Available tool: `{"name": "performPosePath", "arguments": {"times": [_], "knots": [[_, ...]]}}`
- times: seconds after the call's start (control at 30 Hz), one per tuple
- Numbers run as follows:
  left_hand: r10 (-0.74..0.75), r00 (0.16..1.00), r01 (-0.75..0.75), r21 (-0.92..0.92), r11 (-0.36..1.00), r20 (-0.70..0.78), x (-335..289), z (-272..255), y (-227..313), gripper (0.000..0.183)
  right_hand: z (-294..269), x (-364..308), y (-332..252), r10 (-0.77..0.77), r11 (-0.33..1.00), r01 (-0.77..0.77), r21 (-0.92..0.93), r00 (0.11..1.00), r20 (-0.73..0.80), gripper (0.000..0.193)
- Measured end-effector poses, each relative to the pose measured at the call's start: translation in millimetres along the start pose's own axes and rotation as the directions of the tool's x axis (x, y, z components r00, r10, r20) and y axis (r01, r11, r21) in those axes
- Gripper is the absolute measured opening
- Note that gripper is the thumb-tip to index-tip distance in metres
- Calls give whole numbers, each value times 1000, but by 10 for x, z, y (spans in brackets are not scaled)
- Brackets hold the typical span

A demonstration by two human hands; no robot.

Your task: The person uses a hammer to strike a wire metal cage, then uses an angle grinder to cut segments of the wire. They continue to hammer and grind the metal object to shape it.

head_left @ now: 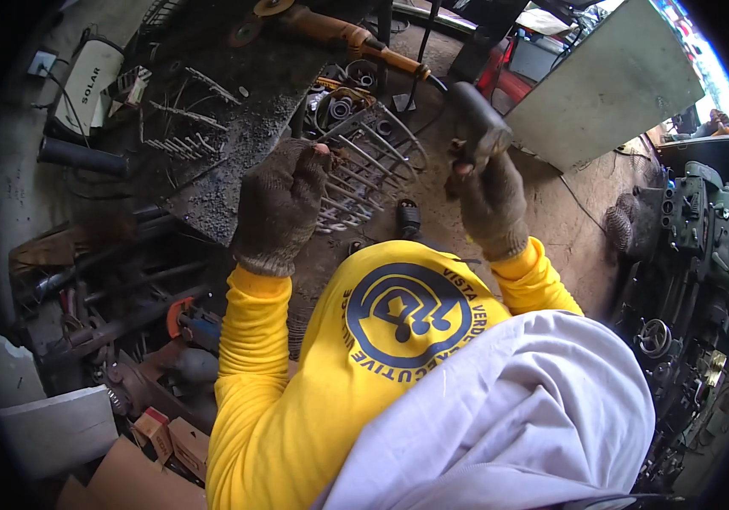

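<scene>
My left hand, in a brown knit work glove with a bare thumb tip, is closed on the end of a metal rack. The rack is made of several parallel bare rods joined to curved side bars, and it hangs tilted beside the bench edge. Raised to the right of it, my right hand, gloved the same way, is closed round a hammer. The dark, thick hammer head shows above the fist; most of the handle is hidden by the glove.
Left of the rack, a dark workbench bears grit and several cut metal rods. An orange angle grinder lies at its far side. A green machine stands at the right, a pale panel leans far right, and scrap metal lies lower left.
</scene>
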State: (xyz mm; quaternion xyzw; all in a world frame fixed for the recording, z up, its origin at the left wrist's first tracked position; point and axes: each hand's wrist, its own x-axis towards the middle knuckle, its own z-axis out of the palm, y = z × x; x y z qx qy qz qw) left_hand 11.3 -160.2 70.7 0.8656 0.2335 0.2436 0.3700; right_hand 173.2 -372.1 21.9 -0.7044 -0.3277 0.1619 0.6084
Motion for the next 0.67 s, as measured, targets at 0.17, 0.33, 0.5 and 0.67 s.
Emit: {"name": "performPosePath", "arguments": {"times": [0.17, 0.33, 0.5, 0.67], "knots": [[-38, 997, 19, -281, 960, -65, -110, -28, -99, 25, -32, 108, 30, -158, 987, 158, -26, 987, -4, 40], [-96, 991, 128, -478, 869, 91, -146, -39, -158, 31, 53, -6, -11, 22, 943, -22, 333, 1000, 3, 26], [-65, 986, 120, -389, 913, 151, -9, -79, 55, 36, 6, -57, 123, -22, 994, 19, 103, 1000, 22, 38], [-56, 894, 368, -657, 658, 444, 274, -210, -154, 41, 0, 9, 114, 58, 984, -47, 174, 997, -58, 44]]}}
